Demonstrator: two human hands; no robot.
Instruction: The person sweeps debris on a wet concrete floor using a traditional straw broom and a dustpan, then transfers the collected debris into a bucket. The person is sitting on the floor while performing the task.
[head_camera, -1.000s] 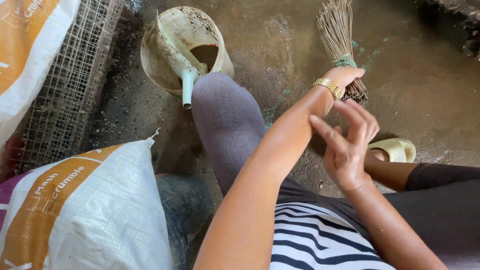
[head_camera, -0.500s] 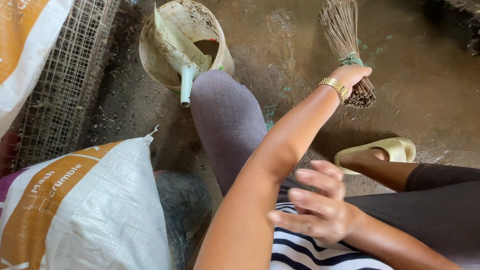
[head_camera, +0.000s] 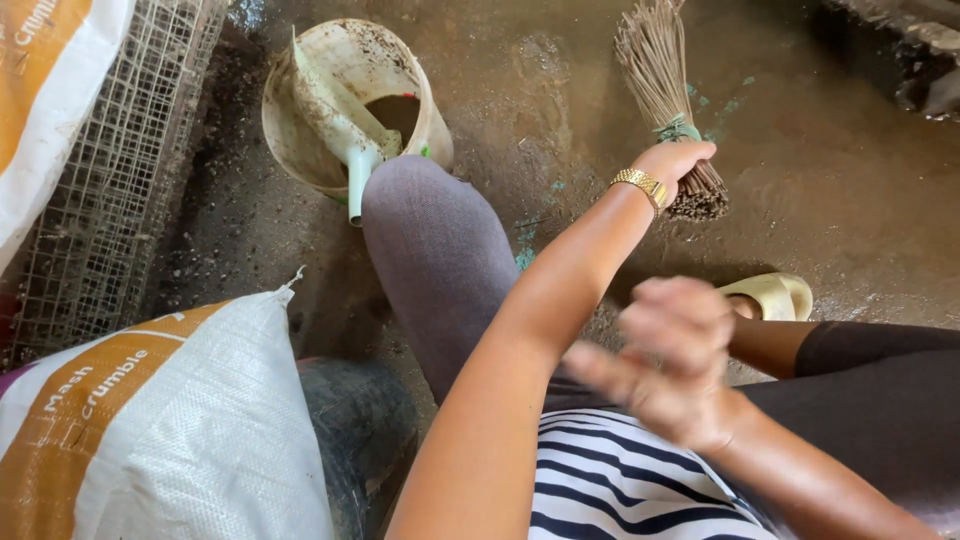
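The right hand (head_camera: 675, 365) has drifted up, blurred, grasp unclear, while the left hand (head_camera: 680, 160) grips the twig broom (head_camera: 665, 90) firmly near its binding, wisely.

Bucket (head_camera: 345, 105) left of the broom (head_camera: 665, 95) (scoop (head_camera: 335, 110) inside), sack (head_camera: 150, 430) nearer

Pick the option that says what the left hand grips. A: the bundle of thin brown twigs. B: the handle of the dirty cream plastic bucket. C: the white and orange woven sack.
A: the left hand, with a gold watch on its wrist, is closed around the bound end of the bundle of thin brown twigs on the wet floor.
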